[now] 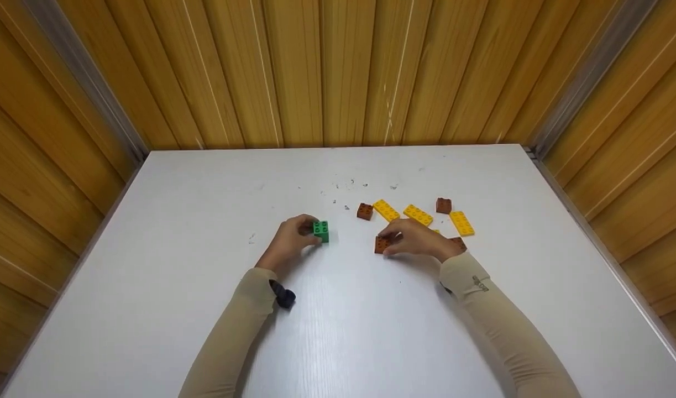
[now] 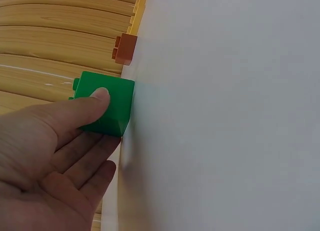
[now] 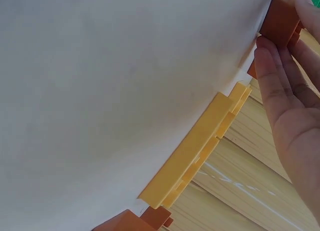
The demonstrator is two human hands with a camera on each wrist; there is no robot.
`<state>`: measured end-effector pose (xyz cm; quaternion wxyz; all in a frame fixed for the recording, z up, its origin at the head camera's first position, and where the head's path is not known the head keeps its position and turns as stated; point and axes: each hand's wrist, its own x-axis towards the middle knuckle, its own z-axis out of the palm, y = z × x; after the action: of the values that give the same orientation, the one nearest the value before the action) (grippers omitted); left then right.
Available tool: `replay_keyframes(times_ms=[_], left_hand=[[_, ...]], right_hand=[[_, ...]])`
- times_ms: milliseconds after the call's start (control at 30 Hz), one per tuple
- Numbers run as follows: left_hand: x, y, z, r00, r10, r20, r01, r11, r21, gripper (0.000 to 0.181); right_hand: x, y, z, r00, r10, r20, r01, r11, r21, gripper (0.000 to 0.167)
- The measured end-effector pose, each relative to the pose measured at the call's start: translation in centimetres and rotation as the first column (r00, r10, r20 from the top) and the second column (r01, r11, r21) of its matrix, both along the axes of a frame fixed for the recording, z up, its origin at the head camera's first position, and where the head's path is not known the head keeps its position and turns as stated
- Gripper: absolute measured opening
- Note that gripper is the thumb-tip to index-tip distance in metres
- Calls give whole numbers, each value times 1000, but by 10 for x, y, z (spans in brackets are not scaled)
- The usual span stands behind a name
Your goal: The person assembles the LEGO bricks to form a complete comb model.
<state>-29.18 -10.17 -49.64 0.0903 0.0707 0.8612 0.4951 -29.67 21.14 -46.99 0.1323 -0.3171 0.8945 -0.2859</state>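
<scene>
Green block [image 1: 321, 231]: on the left part of your work area, pinched by your left hand [image 1: 289, 237], thumb flat on one face, fingers behind.
Held brown block [image 1: 381, 245]: between the thumb and fingers of your right hand [image 1: 415, 239], studs up.
Loose brown blocks: one [image 1: 365, 211] just beside a yellow plate [image 1: 386, 210], one [image 1: 444, 205] farther right, another [image 1: 458, 243] partly hidden by your right wrist.
Other yellow plates: a second [image 1: 418, 215] beyond your right hand, a third [image 1: 461, 223] to its right; a further yellow bit shows past your knuckles.
Room between hands: bare white surface separates your two blocks.
Table edges: the far edge meets the back wall [image 1: 343, 72], well beyond the pieces; both side edges lie well outside your forearms.
Tabletop: white table [image 1: 326, 337], dark scuffs beyond your hands.
Walls: yellow-brown wood-grain panels on three sides, grey strips [image 1: 89, 77] at the corners.
</scene>
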Motion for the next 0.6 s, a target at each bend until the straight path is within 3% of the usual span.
replay_keyframes(times_ms=[367,600], left_hand=[[9,4,2,999,-37,-10,37,999,14,42],[17,9,2,1000,-11,5,11,1000,21,42]], right_hand=[[1,-1,3,1000,24,-11,-24,1000,-9,39],[3,-6,11,1000,30,-2,-30,999,-22,38]])
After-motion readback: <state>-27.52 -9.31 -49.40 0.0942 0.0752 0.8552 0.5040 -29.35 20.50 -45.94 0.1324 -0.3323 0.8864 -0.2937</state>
